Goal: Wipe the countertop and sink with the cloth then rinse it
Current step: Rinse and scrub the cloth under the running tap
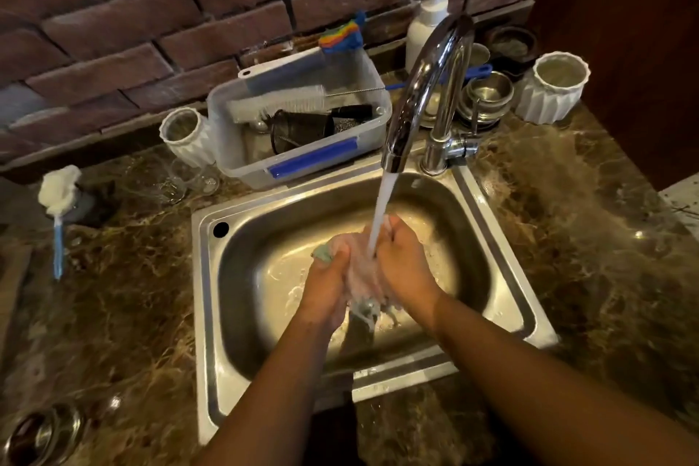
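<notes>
Over the steel sink (242,314), both my hands clasp a wet, pale pink and greenish cloth (361,278). My left hand (327,286) grips its left side, with a green corner poking out above the thumb. My right hand (403,265) grips its right side. Water streams from the chrome faucet (427,87) straight onto the cloth between the hands, and drips run off the cloth's lower end into the basin. The brown marble countertop (590,238) surrounds the sink and looks wet on the right.
Behind the sink stands a clear plastic tub (302,132) of brushes, a white soap dispenser (425,17), steel bowls (488,95) and two white ribbed cups (554,87) (189,134). A blue-handled sponge brush (58,200) lies at left. A steel bowl (41,435) sits at the lower left.
</notes>
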A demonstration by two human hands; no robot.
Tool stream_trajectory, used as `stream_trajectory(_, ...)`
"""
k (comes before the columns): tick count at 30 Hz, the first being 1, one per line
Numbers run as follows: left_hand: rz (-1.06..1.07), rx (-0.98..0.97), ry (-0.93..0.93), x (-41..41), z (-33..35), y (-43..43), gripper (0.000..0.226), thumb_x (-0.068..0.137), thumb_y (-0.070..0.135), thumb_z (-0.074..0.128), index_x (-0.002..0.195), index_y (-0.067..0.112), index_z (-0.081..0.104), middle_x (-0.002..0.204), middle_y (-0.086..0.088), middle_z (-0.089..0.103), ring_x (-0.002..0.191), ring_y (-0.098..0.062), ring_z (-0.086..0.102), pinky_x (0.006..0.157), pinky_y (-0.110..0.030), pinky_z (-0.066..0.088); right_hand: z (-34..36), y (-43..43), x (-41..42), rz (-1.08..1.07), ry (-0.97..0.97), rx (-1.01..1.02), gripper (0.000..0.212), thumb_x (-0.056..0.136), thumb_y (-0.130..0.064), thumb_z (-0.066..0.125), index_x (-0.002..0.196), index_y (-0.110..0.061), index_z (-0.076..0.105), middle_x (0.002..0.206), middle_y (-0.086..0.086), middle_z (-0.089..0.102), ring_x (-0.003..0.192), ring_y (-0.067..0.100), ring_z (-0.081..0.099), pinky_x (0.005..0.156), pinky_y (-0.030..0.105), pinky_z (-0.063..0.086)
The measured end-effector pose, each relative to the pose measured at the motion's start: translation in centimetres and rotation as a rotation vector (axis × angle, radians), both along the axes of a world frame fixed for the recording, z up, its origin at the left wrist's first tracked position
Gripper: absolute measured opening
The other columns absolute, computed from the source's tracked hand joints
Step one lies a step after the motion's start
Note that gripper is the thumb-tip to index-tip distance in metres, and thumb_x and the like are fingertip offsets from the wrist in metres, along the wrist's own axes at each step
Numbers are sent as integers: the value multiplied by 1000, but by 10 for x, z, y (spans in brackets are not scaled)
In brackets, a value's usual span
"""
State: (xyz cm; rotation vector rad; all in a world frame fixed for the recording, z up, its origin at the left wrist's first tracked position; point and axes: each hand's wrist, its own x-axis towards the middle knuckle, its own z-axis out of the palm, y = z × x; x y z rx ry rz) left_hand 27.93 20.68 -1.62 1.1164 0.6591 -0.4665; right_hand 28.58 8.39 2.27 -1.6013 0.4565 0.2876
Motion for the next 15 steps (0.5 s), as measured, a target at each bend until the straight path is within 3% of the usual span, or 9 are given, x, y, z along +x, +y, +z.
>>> stream_trajectory(2,10,-47,62,-4,2,-14,29,103,30,53,114,10,71,99,-14,74,90,-23,71,75,-34,58,0,20,-11,38,63,-91,21,102,-38,48,92,-26,61,89,-4,69,79,5,67,63,18,50)
stream_trajectory(5,14,-274,106,-10,1,-32,27,87,39,75,101,16,74,93,-6,66,97,-20,63,88,-34,49,-15,35,-17,183,-18,-574,52,98,-55,27,108,-18,62,98,4,67,91,23,65,76,32,49)
stream_trajectory(7,63,-313,99,-15,3,-33,37,82,42,79,109,16,74,97,-7,69,103,-22,65,92,-36,51,-17,29,-14,135,4,-460,45,99,-57,36,100,-22,65,87,-5,66,82,16,64,74,27,48)
stream_trajectory(9,106,-217,113,-23,-2,-28,35,96,40,64,118,13,72,111,-14,72,105,-29,69,80,-38,60,-26,17,-6,65,46,-311,36,99,-53,46,84,-25,64,74,-10,66,73,7,65,70,23,50)
stream_trajectory(11,102,-150,158,-31,-1,-20,40,98,40,58,119,8,69,119,-18,71,102,-33,70,79,-44,62,-35,4,4,-17,94,-197,37,97,-45,44,78,-18,62,72,-5,69,73,16,68,69,31,53)
stream_trajectory(13,90,-82,175,-32,0,-12,40,96,40,59,119,8,66,115,-17,75,102,-35,72,93,-53,57,-38,-11,10,26,61,-249,27,97,-29,47,73,-17,53,68,-6,60,71,19,60,65,32,47)
stream_trajectory(15,95,-2,154,-29,9,-8,32,100,36,57,117,10,65,106,-15,77,98,-33,73,91,-49,59,-38,-22,8,145,-13,-407,21,101,-22,50,81,-19,55,72,-9,58,70,11,55,61,19,41)
